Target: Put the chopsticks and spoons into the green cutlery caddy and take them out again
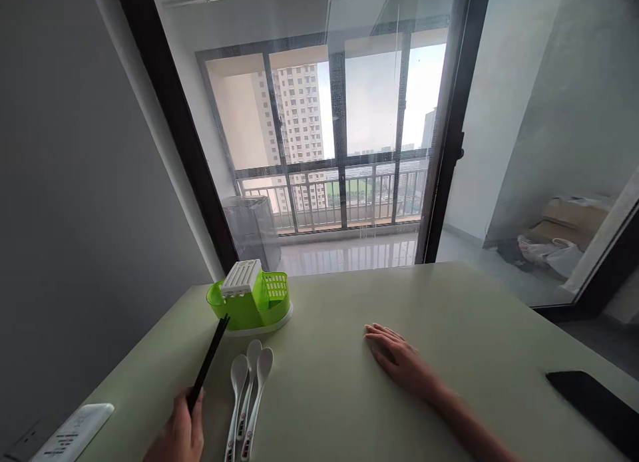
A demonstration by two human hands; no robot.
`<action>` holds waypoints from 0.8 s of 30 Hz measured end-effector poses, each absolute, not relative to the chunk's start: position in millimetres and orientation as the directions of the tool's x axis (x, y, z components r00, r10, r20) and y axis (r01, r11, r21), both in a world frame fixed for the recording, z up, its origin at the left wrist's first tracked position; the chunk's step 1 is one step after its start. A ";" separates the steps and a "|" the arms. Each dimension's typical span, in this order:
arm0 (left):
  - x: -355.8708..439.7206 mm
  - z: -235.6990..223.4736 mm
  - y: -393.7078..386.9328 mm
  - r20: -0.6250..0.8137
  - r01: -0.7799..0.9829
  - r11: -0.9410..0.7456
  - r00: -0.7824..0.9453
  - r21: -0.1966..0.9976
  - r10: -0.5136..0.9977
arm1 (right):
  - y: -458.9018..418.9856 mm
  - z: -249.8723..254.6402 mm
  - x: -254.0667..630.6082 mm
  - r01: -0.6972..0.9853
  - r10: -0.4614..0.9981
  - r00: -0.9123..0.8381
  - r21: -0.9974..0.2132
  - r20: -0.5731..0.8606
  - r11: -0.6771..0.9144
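Observation:
My left hand (182, 427) is closed around black chopsticks (210, 362), whose far ends point up at the front of a green utensil holder (244, 309). That holder has a white slotted top and an open basket on its right side. Whether the chopstick tips touch it, I cannot tell. Just right of my left hand lie three white spoons (251, 395), bowls facing away from me and labels on their handles. My right hand (399, 362) rests on the table with its fingers stretched out, holding nothing.
A white power strip (74, 432) sits at the table's left edge, and a black flat object (594, 405) lies at the right. Beyond the pale green table (319, 355) stands a glass door with a dark frame (442, 149). A grey wall (90, 216) runs along the left.

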State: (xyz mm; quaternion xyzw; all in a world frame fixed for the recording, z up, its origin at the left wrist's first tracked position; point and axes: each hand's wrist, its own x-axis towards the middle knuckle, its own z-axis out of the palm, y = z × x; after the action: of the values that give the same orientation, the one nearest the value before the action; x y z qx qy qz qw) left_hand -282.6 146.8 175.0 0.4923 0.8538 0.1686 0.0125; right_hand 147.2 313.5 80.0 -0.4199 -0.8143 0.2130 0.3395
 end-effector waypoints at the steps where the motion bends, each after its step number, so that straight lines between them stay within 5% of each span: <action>1: -264.5 172.4 148.2 0.157 0.860 0.397 -0.461 0.319 0.873 | 313.5 80.0 147.2 0.536 0.829 -0.415 -0.636 0.374 0.555; 7: -144.4 143.0 175.0 0.105 0.980 0.104 -0.123 0.171 0.987 | 313.2 82.3 148.2 0.555 0.834 -0.422 -0.626 0.356 0.548; 12: -107.2 112.2 196.2 0.239 0.998 -0.039 0.027 0.042 0.971 | 312.6 82.7 149.0 0.560 0.825 -0.432 -0.608 0.366 0.563; 24: -67.1 100.8 190.9 0.268 0.998 -0.007 -0.010 0.061 0.963 | 295.9 84.6 132.4 0.537 0.718 -0.615 -0.494 0.326 0.684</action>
State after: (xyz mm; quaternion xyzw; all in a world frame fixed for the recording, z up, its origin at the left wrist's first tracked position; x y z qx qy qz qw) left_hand -67.1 190.9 100.8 0.6997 0.7009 0.1175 -0.0739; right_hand 132.4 295.9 84.6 -0.3561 -0.8810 0.1766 0.2566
